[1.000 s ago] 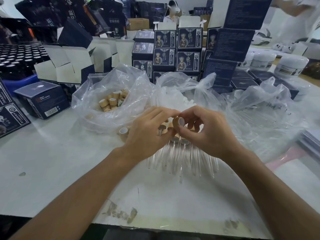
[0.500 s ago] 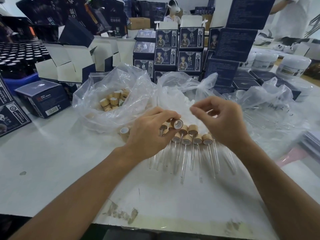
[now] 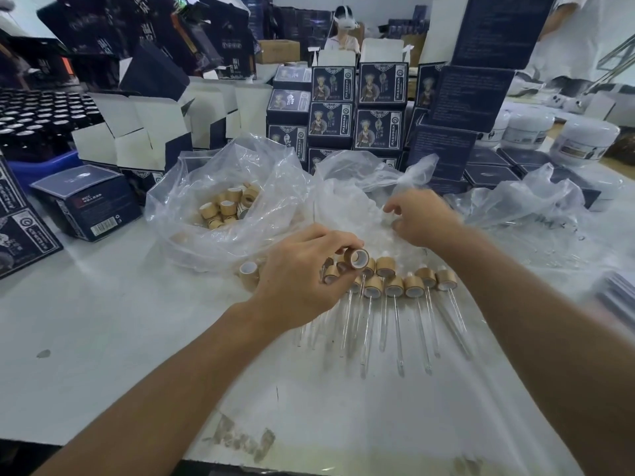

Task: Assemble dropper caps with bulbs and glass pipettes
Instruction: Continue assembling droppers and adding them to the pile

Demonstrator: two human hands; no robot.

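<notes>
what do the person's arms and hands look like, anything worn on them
Both forearms are bare up to the frame's lower edge: no sleeves show. The left hand and right hand wear no gloves, and no rings, watch, bracelets or markings can be seen on either hand or wrist. The right hand is slightly blurred, so fine detail there cannot be told.

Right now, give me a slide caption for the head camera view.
Left hand holds a bamboo cap above finished droppers while right hand reaches into the middle plastic bag.

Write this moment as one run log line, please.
left hand: holds cap | right hand: reaching into middle bag | finished droppers: lying on table
</notes>
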